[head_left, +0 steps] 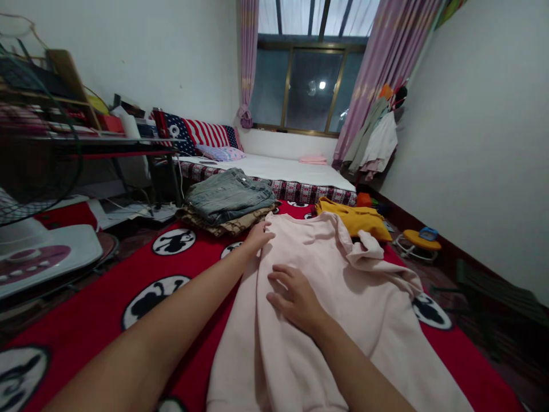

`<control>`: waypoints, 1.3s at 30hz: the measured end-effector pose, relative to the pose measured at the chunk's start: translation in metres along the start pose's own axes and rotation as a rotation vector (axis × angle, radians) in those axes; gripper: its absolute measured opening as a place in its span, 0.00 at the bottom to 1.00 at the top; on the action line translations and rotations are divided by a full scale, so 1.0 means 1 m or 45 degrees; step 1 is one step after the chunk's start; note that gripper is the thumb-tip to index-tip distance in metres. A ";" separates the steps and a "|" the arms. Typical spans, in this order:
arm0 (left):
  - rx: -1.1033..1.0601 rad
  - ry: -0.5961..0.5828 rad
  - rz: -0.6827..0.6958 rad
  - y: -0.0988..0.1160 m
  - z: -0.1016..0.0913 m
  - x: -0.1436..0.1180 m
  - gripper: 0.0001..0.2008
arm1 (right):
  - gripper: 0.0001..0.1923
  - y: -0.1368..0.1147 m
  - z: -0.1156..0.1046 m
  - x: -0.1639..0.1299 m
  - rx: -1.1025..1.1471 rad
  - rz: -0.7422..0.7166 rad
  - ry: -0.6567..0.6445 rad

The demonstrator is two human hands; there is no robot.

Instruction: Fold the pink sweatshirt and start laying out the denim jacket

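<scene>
Both hands flat on pink sweatshirt (pixel 334 297), pinning it smooth.
Left hand (pixel 258 236) at its edge, right hand (pixel 295 294) mid-cloth; grips released, nothing grasped.

Both my arms are bare from the lower edge of the view right up to the fingers; no sleeve, cuff or glove shows on either one. My left hand (pixel 258 236) has no ring, band or watch that I can see, and the wrist behind it is uncovered too. My right hand (pixel 295 297) is just as plain: four fingers and the thumb show, with short nails and no jewellery. Its wrist carries no strap or bracelet. The forearms look smooth, without marks, plasters or tattoos. Nothing else of me, such as clothing or legs, shows here.
</scene>
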State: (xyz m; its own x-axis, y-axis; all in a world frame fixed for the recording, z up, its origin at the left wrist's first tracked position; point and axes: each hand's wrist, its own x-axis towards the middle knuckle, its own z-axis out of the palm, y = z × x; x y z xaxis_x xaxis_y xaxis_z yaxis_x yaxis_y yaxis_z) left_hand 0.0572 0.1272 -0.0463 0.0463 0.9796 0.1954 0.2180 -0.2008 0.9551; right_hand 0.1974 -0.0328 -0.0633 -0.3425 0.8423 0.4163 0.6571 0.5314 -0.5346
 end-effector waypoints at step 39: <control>0.131 -1.439 0.564 0.067 -0.062 -0.177 0.15 | 0.10 0.027 -0.071 0.015 0.821 0.638 0.511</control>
State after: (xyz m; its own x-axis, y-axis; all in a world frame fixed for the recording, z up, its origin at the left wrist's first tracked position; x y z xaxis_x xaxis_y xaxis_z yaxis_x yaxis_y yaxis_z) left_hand 0.0035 -0.0600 -0.0028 0.9477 0.2832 0.1473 0.0415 -0.5669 0.8227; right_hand 0.2581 -0.0121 -0.0194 0.2211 0.9576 0.1846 0.1214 0.1608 -0.9795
